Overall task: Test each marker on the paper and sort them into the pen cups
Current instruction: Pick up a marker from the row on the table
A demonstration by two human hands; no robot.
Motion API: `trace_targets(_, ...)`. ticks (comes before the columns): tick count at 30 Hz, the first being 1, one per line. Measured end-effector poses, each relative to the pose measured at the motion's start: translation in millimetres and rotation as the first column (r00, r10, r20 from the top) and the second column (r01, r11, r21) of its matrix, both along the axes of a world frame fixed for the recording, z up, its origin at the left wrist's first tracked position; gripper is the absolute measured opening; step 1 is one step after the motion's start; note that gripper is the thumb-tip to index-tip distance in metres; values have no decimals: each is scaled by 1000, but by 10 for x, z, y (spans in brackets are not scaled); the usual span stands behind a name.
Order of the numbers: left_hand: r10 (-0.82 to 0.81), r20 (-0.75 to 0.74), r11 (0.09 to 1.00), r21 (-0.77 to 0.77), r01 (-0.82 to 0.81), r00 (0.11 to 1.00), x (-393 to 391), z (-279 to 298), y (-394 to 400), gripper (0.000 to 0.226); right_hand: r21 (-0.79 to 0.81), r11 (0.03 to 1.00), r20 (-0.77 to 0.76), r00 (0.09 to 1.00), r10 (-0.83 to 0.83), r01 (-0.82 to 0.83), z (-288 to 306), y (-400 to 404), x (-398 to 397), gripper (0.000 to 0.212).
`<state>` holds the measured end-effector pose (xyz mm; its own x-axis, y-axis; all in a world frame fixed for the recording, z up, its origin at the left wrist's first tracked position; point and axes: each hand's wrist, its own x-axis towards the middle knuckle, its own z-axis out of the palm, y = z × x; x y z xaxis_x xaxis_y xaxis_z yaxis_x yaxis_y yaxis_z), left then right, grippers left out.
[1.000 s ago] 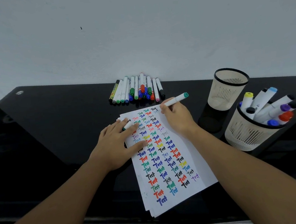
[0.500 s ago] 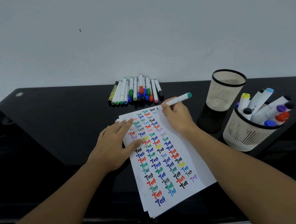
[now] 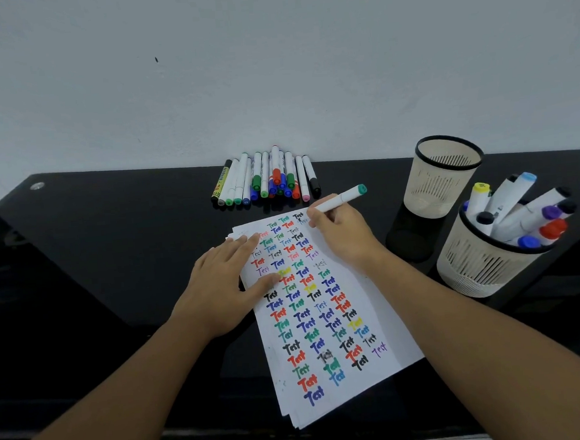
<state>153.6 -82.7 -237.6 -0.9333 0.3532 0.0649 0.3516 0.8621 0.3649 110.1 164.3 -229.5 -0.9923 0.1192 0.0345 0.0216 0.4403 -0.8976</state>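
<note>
1. At the far edge of the sheet, the right hand [image 3: 346, 236] pinches a white marker with a teal end cap [image 3: 342, 198], fingers [image 3: 319, 214] clamped on its barrel in a writing grip; the tip is hidden behind the hand, apparently at the top of the page, where blank space remains.
2. On the glossy black surface [image 3: 112, 249] lies a stack of white paper sheets [image 3: 366, 303], its top sheet covered with columns of the word "Test" in many colours; it is angled, probably to suit the writing hand.
3. The left hand [image 3: 224, 286] rests flat on the stack's left margin, fingers straight and slightly apart, likely pinning it against the stroke.
4. Just beyond the paper, a row of capped thin markers [image 3: 268, 180] lies against the wall, seemingly the untested supply.
5. To the right stand two cream slotted pen cups with black rims: the farther cup [image 3: 440, 178] looks empty, while the nearer cup [image 3: 484, 264] holds several thick white markers [image 3: 521, 214], presumably those already sorted.
</note>
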Motion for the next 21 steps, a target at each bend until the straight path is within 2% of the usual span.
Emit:
trace_targets(15,0,0,1000,-13,0,1000,-22,-19,-4,89,73,997,9,1000,8,-9,-15,2,-17,15)
trace_targets(18,3,5,1000,-16,-3,1000,-23,-15,0,88,36,999,19,1000,-10,9,-10,13,6,18)
trace_targets(21,-2,7,1000,-14,2,1000,-22,-15,-1,89,-11,999,7,999,-46,46,-6,30,4,10)
